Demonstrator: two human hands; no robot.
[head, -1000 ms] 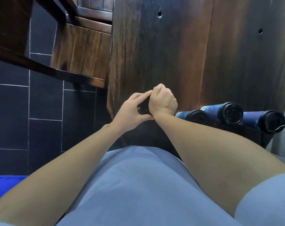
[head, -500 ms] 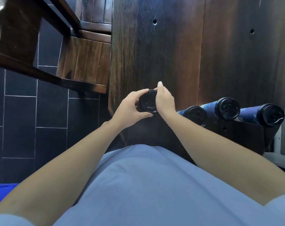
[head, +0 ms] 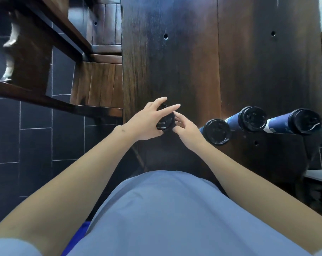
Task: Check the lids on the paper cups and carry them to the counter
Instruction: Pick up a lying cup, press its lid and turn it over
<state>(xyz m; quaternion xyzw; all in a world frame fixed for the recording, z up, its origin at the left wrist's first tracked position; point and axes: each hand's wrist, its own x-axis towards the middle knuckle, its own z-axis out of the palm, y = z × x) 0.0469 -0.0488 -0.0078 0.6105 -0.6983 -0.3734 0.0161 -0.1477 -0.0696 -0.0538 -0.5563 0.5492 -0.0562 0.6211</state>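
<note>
Fingers (head: 172, 106) of left hand (head: 147, 122) spread across black lid (head: 165, 120), thumb under rim; right hand (head: 187, 129) fingertips loosely touching its edge. Lid check under way. Three cups (head: 248, 119) just right on worktop (head: 175, 61). Next: firm press, then neighbouring cup.

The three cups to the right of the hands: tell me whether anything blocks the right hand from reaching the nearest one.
Nothing visible does. The right hand sits just left of the nearest cup, with only bare table between. Both hands are at the fourth cup's lid.
</note>
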